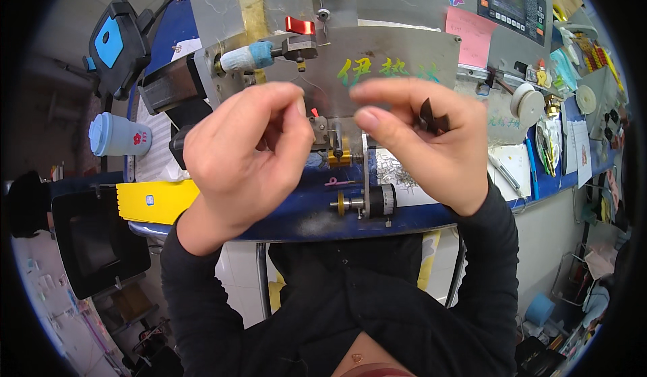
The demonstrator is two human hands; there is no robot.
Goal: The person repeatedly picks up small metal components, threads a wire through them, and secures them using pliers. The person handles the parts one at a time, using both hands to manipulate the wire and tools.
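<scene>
My left hand (247, 144) is raised over the metal machine, thumb and forefinger pinched together; whether something fine is between them I cannot tell. To its right, my right hand (424, 134) has thumb and forefinger apart, and a dark pointed piece (433, 118) sticks out among its other fingers. Between the hands is a small metal fixture (319, 130) with a red tip, beside a brass-coloured cylinder (339, 157). A thin curved wire or thread (317, 85) shows against the steel plate (394, 48) behind. Above my left hand stands a clamp with a red lever (300, 25).
A black cylindrical knob (381, 200) on a bracket stands near the blue table's front edge. Small metal bits (397, 170) lie on white paper. At left are a blue lidded cup (120, 134), a yellow sheet (154, 201) and a phone holder (119, 48); at right, a control panel (513, 3) and white spools (526, 103).
</scene>
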